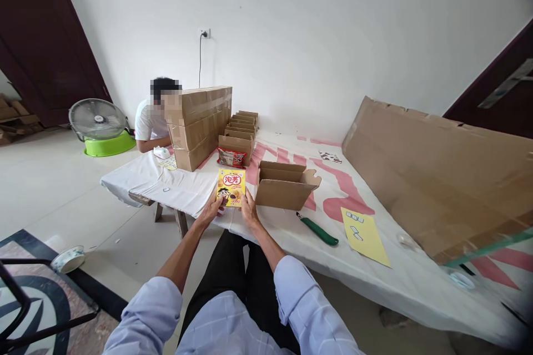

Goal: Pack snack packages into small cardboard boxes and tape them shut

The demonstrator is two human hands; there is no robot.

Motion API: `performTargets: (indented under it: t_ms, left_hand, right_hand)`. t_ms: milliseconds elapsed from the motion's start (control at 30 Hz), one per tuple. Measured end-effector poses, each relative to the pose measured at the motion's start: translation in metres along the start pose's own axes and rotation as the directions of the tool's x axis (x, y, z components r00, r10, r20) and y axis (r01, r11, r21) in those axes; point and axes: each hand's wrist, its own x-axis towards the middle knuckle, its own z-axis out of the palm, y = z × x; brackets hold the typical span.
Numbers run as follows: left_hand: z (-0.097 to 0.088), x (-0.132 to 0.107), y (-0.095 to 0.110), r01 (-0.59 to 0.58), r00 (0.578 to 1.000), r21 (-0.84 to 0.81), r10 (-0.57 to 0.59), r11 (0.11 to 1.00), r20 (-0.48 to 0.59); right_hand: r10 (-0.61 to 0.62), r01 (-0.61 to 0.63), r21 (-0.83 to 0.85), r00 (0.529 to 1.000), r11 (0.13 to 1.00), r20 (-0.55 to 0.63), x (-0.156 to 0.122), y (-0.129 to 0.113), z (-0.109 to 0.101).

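Note:
I hold a yellow snack box (232, 186) with red lettering upright over the table's near edge. My left hand (214, 208) grips its lower left corner, fingers closed on it. My right hand (249, 208) grips its lower right side. An open, empty small cardboard box (285, 184) sits just to the right of the snack box. A red snack packet (231, 158) lies on the table behind it, in front of a row of several small open cartons (239, 132).
A green-handled cutter (318, 231) and a yellow sheet (365, 235) lie right of the open box. A big flat cardboard sheet (441, 177) leans at right. Taped cartons (200, 125) stack at far left, a seated person (152, 119) behind them. A fan (98, 121) stands on the floor.

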Motion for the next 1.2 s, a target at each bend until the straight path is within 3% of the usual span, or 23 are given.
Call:
performTargets:
  t_ms: [100, 233, 433, 533, 633, 800, 1000, 1200]
  left_hand:
    - [-0.004, -0.006, -0.012, 0.013, 1.000, -0.007, -0.013, 1.000, 0.022]
    - [-0.012, 0.009, -0.004, -0.010, 0.999, -0.019, 0.011, 1.000, 0.045]
    - [-0.022, 0.055, 0.045, -0.124, 0.991, -0.066, 0.127, 0.990, 0.050]
    - [-0.028, 0.069, 0.075, -0.197, 0.978, -0.098, 0.203, 0.976, 0.056]
    - [-0.034, 0.073, 0.102, -0.270, 0.958, -0.135, 0.280, 0.953, 0.063]
    - [-0.038, 0.068, 0.127, -0.355, 0.926, -0.168, 0.370, 0.920, 0.071]
    - [-0.041, 0.066, 0.124, -0.352, 0.922, -0.146, 0.369, 0.925, 0.116]
    - [-0.044, 0.060, 0.095, -0.275, 0.938, -0.083, 0.287, 0.958, 0.197]
  right_hand:
    - [0.032, -0.032, 0.005, 0.999, 0.999, -0.026, -0.012, 0.012, 0.006]
    - [0.025, -0.024, 0.015, 0.999, 1.000, -0.033, -0.002, 0.014, 0.010]
    - [0.041, -0.038, 0.069, 0.998, 0.997, -0.053, 0.045, -0.010, 0.005]
    - [-0.060, 0.065, 0.055, 0.994, 0.996, -0.091, 0.066, -0.030, -0.002]
    - [-0.189, 0.190, 0.010, 0.978, 0.982, -0.092, 0.078, -0.050, -0.008]
    - [-0.234, 0.234, -0.015, 0.968, 0.972, -0.095, 0.087, -0.075, -0.017]
    - [-0.237, 0.235, -0.030, 0.963, 0.972, -0.130, 0.084, -0.074, -0.019]
    - [-0.228, 0.229, -0.007, 0.965, 0.973, -0.132, 0.070, -0.036, -0.011]
